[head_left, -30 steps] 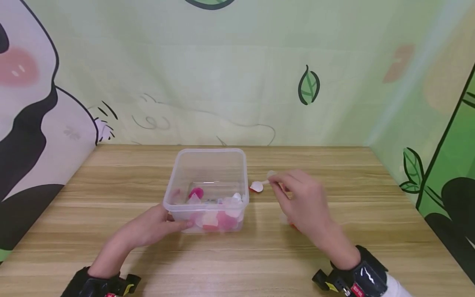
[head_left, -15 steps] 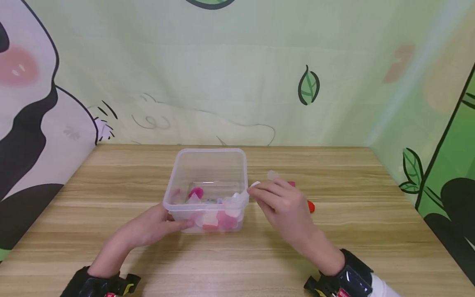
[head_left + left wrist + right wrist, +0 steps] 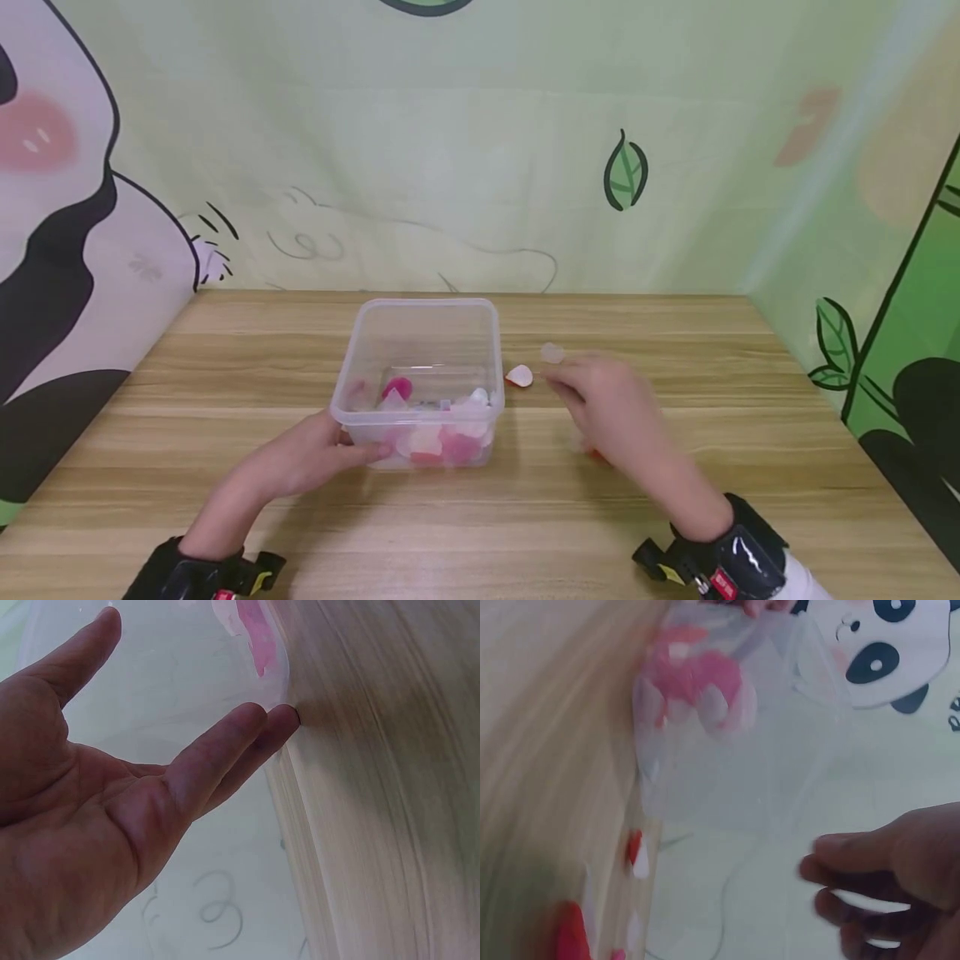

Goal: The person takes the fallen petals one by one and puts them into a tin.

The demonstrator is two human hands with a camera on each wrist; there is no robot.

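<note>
A clear plastic box stands on the wooden table, with pink, red and white petals gathered at its near side. At the box's near left corner, my left hand rests its thumb on the front wall and its fingers on the left wall. The left wrist view shows those fingers nearly straight and spread. My right hand, slightly blurred, is to the right of the box, low over the table. In the right wrist view its thumb and forefinger are close together, with nothing visible between them.
A white petal with a red edge lies just right of the box, and a pale translucent petal lies farther right. More red petals show in the right wrist view. A printed cloth hangs behind the table.
My right hand went left to the box's right rim with something whitish at its fingertips, then came back right. The whitish thing no longer shows there. My left hand and the box stayed put.
</note>
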